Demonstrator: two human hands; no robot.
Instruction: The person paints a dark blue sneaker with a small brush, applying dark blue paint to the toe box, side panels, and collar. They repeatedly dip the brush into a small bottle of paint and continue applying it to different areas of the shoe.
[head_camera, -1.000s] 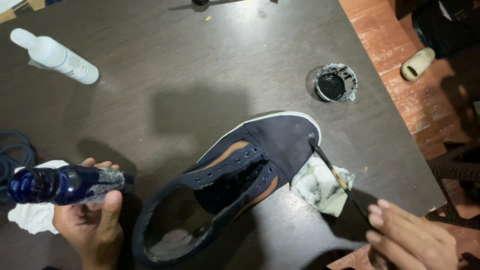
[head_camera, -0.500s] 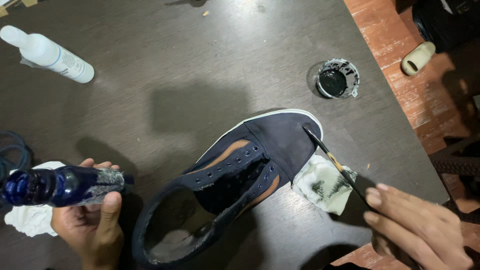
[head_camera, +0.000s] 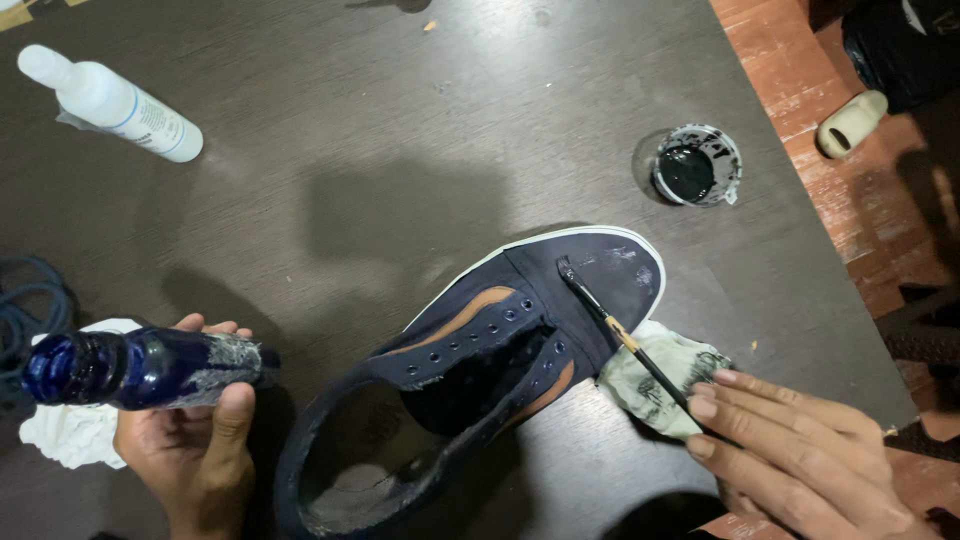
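Lying in the middle of a dark wooden table is a dark blue shoe with a white edge around its sole. It has no laces, and its toe points up and to the right. Pale smudges show on the toe.

The right hand comes in from the lower right corner. Its fingers are pinched together on a thin paintbrush. The brush tip touches the top of the shoe, just behind the toe. Under the brush, beside the shoe, lies a crumpled rag with dark marks on it. The fingers rest right by the rag.

The left hand is at the lower left. It is wrapped around a dark blue bottle that lies on its side, with the thumb on top. The bottle has white smears on it. A white cloth sits under and behind that hand.

Up and to the right of the shoe, a small round cup of black paint sits near the table edge. A white spray bottle lies on its side at the top left, well apart from the shoe. Dark blue cord curls at the left edge.

Past the table on the right is a red brick floor. A pale sandal lies there.
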